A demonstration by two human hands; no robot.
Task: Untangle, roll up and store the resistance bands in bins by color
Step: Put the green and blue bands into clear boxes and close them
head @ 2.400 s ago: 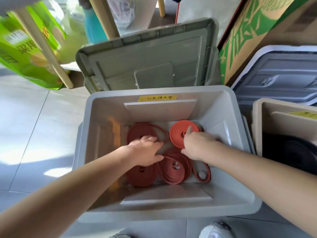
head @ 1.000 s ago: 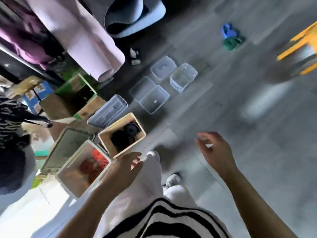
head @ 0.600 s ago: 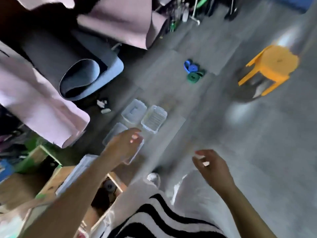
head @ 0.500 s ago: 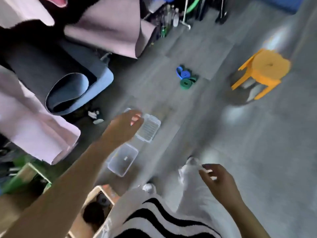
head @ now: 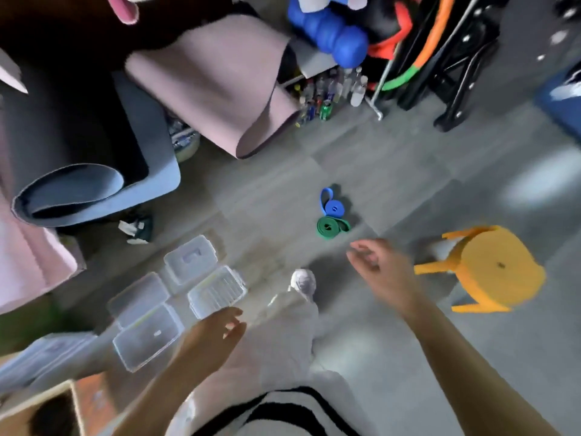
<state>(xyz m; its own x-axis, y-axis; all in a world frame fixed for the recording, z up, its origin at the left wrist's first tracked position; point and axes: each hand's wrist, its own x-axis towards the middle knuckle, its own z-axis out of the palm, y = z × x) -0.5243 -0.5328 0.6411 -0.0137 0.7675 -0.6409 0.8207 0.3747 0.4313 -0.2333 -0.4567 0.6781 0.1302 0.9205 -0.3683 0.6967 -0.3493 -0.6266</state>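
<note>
I note a blue band (head: pixel 333 206) and a green band (head: pixel 329 227) against grey floor tiles (head: pixel 440 357). Stool (head: pixel 500 272): yellow-orange. Bins (head: pixel 147 338): clear, colourless. One mat (head: pixel 213 77) dusty pink, another mat (head: pixel 94 190) blue-grey. Foam roller (head: pixel 333 33): deep blue. Hoop (head: pixel 424 55): orange and green segments. Wearer's top (head: pixel 283 413): black and white stripes. Shoe (head: pixel 303 280): white.

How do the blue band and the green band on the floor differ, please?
The blue band has a loose loop rising beside its coil; the green band trails a loose end to the right. The blue band lies farther away, the green band nearer. Both are partly rolled, side by side on the floor.
</note>
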